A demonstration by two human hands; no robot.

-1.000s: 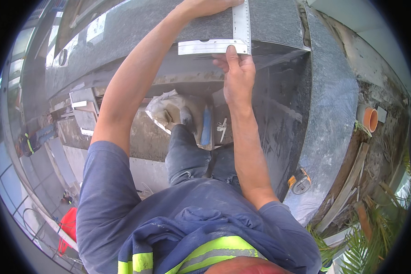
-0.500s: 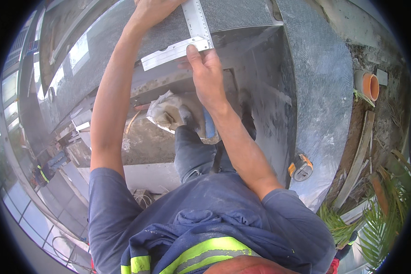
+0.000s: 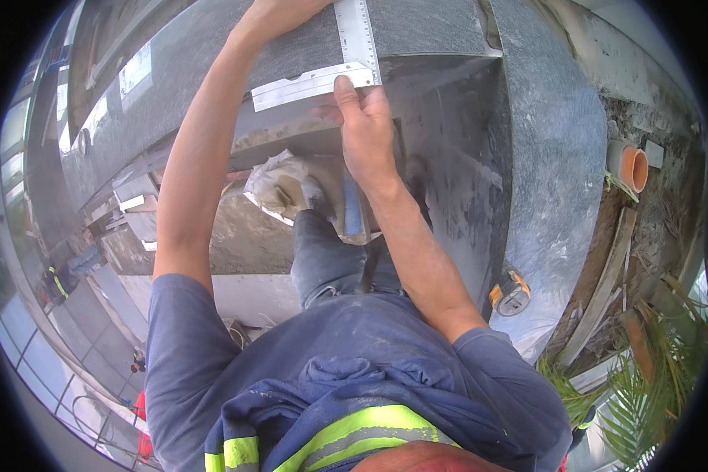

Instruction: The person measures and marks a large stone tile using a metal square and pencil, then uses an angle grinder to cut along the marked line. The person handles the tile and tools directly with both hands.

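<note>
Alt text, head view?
A person's right hand grips a white L-shaped square near its corner, against a grey stone slab; the left hand, cropped, is beside its blade. An orange and grey tape measure lies lower right.

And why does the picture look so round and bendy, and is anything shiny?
Head view: the fisheye lens leaves black corners and makes the grey stone slab at right look bowed; also head view: the try square gleams whitish.

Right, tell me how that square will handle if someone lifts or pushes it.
The square should stay stiff: its blade and bar look straight. It's probably fairly light for its size, since the blade looks thin. Pushed across the grey slab, it would likely slide rather than roll, having flat, straight-edged arms.
</note>
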